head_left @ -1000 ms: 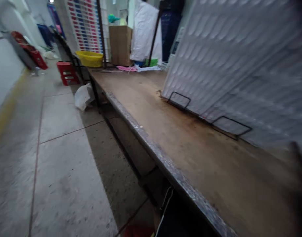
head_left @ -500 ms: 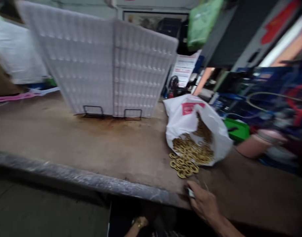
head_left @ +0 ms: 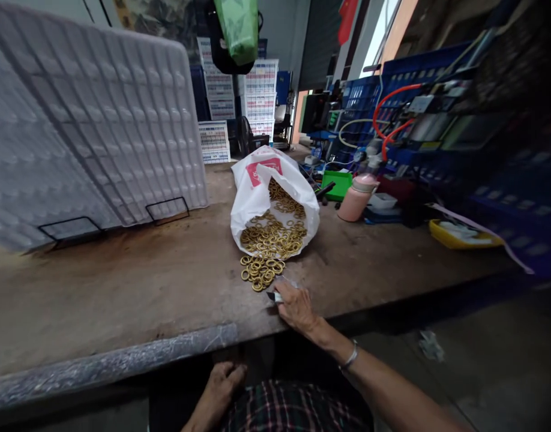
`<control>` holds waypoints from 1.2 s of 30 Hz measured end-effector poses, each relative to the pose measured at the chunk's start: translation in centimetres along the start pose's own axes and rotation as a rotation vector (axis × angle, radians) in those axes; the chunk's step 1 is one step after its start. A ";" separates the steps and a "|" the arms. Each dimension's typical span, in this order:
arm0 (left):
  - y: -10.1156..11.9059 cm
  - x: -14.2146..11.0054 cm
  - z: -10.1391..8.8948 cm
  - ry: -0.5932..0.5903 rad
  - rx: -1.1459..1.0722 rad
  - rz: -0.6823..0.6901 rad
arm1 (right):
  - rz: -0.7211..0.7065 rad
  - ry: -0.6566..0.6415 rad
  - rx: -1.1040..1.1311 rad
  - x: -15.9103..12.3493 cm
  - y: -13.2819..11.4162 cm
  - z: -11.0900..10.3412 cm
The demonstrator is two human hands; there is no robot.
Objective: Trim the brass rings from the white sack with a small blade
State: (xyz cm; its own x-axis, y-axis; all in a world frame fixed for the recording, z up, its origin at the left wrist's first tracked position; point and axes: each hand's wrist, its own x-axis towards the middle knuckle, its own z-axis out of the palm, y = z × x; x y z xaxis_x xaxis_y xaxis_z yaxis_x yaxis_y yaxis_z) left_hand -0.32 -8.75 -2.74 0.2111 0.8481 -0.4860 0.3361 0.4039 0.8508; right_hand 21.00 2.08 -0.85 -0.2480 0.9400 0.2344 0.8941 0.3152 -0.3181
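Observation:
My right hand [head_left: 298,307] rests near the table's front edge, its fingers closed on a small white object with a dark tip [head_left: 272,296]; its kind is not clear. Just beyond lies a small pile of brass-coloured rings [head_left: 258,273]. They spill from the mouth of a white plastic bag [head_left: 243,207] with a red label, which lies on its side with many more rings inside. My left hand [head_left: 224,381] is low over my lap, below the table edge, with its fingers curled in and nothing visible in them.
White ribbed plastic panels [head_left: 135,120] stand at the left in black wire holders [head_left: 167,210]. To the right are a pink bottle [head_left: 355,198], a green tray [head_left: 337,185] and a yellow tray [head_left: 464,234]. Plastic-wrapped edging [head_left: 122,360] runs along the table front. Stacked white crates [head_left: 260,90] stand behind.
My view has turned to the right, so the panels and bag appear further left. My left hand has come more into sight. My right hand still holds the small object beside the rings.

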 end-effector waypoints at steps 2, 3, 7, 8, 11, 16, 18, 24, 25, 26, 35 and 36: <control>0.7 -0.8 -0.3 -0.027 -0.039 0.041 | 0.039 0.049 0.046 0.6 1.0 -0.2; 1.4 -1.2 -0.6 -0.036 -0.065 0.068 | 0.052 0.073 0.080 1.0 1.5 -0.3; 5.8 -1.4 -1.3 0.122 -0.121 0.174 | 0.076 0.087 0.196 2.4 2.1 -0.2; 7.0 -0.9 -1.3 0.201 -0.093 0.223 | 0.074 0.078 0.206 2.7 1.9 -0.1; 9.3 1.9 -1.0 0.420 -0.012 0.444 | 0.059 0.066 0.191 3.3 0.9 0.2; 10.1 7.4 0.1 0.511 0.334 0.875 | 0.091 -0.001 0.143 3.6 -0.4 -0.1; 10.1 8.9 0.4 0.476 0.440 0.883 | 0.115 -0.013 0.142 3.6 -0.5 -0.4; 9.6 11.0 0.3 0.391 0.625 0.787 | 0.149 0.045 0.164 3.8 0.0 -0.1; 9.5 11.2 0.2 0.401 0.625 0.790 | 0.151 0.064 0.175 3.9 0.1 0.1; 9.4 11.4 0.0 0.415 0.621 0.791 | 0.151 0.083 0.189 4.0 0.2 0.2; 9.2 11.4 -0.3 0.598 0.487 0.920 | 0.134 0.087 0.455 4.1 1.1 0.1; 9.1 11.0 -0.3 0.615 0.468 0.958 | 0.137 0.085 0.510 4.1 0.9 -0.1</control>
State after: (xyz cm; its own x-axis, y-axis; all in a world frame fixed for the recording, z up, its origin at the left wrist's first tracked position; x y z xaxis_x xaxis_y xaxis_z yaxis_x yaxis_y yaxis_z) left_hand 4.85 4.40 -0.27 0.1286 0.8060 0.5778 0.6064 -0.5250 0.5973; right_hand 20.84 6.20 -0.06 -0.0922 0.9697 0.2262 0.6165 0.2340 -0.7518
